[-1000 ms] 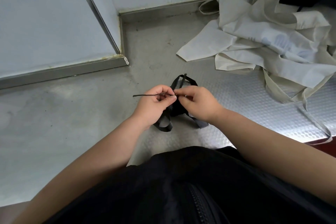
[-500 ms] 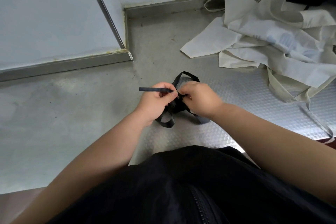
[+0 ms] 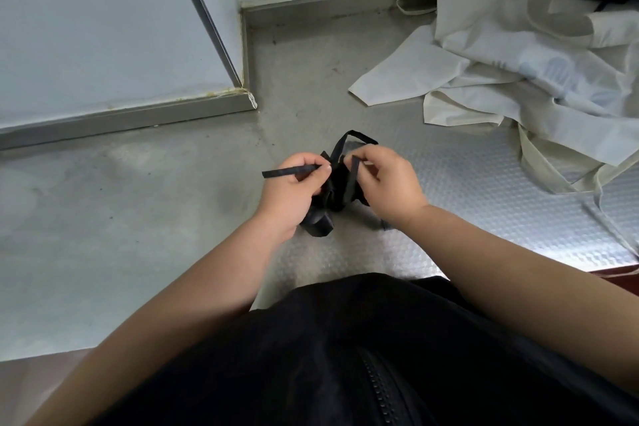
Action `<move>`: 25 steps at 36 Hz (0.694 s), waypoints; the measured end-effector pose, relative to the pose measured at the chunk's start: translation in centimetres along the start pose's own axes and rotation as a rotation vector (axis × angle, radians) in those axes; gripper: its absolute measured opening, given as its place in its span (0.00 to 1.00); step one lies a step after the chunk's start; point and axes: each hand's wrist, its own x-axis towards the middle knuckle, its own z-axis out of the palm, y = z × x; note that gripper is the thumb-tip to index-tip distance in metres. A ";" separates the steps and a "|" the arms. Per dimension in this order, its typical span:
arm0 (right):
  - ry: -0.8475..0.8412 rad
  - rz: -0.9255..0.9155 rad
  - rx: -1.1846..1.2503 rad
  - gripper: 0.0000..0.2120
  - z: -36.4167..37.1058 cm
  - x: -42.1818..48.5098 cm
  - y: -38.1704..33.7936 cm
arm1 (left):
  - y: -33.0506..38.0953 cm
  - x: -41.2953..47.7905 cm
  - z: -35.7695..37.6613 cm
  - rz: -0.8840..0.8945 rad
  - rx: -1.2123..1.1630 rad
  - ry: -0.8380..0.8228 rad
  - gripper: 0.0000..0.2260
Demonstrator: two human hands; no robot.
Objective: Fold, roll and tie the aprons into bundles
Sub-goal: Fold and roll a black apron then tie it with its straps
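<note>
In the head view, the left hand (image 3: 294, 190) had kept its fingers pinched on the flat black strap end (image 3: 287, 171). The right hand (image 3: 390, 183), pressed against it half a second before, had drawn apart, pinching a second black strap length (image 3: 354, 169) above the small rolled black fabric apron bundle (image 3: 337, 195). The bundle sat near the middle of the embossed steel bench's (image 3: 449, 190) near edge, well apart from the loose cream cloth aprons (image 3: 518, 79) toward the far right corner; the knot seemed only half drawn.

Black apron bundle (image 3: 337, 190), cream aprons (image 3: 518, 79), grey embossed steel table (image 3: 449, 183).
</note>
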 end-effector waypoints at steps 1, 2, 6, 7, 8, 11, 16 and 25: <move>-0.012 0.083 0.034 0.07 0.0 0.0 -0.1 | -0.2 -0.1 0.1 -0.016 -0.026 0.029 0.10; -0.025 0.157 0.063 0.08 0.1 0.0 -0.1 | -0.4 -0.3 0.2 -0.034 -0.053 0.054 0.10; -0.021 0.378 0.152 0.09 0.1 -0.3 0.7 | -1.2 -0.6 -0.1 -0.077 -0.085 0.083 0.11; -0.022 0.418 0.171 0.09 0.1 -0.3 0.8 | -1.3 -0.7 -0.3 -0.079 -0.077 0.085 0.11; -0.022 0.450 0.190 0.09 0.0 -0.3 0.9 | -1.3 -0.8 -0.6 -0.078 -0.077 0.089 0.11; 0.001 0.513 0.238 0.11 0.2 -0.2 0.8 | -1.2 -1.3 -1.1 -0.068 -0.085 0.104 0.10; 0.021 0.504 0.216 0.10 0.6 0.1 0.2 | -0.6 -1.2 -1.1 -0.100 -0.195 0.079 0.09; -0.040 0.494 0.196 0.12 0.6 0.5 -0.7 | 1.0 -0.7 0.0 -0.073 -0.290 0.012 0.10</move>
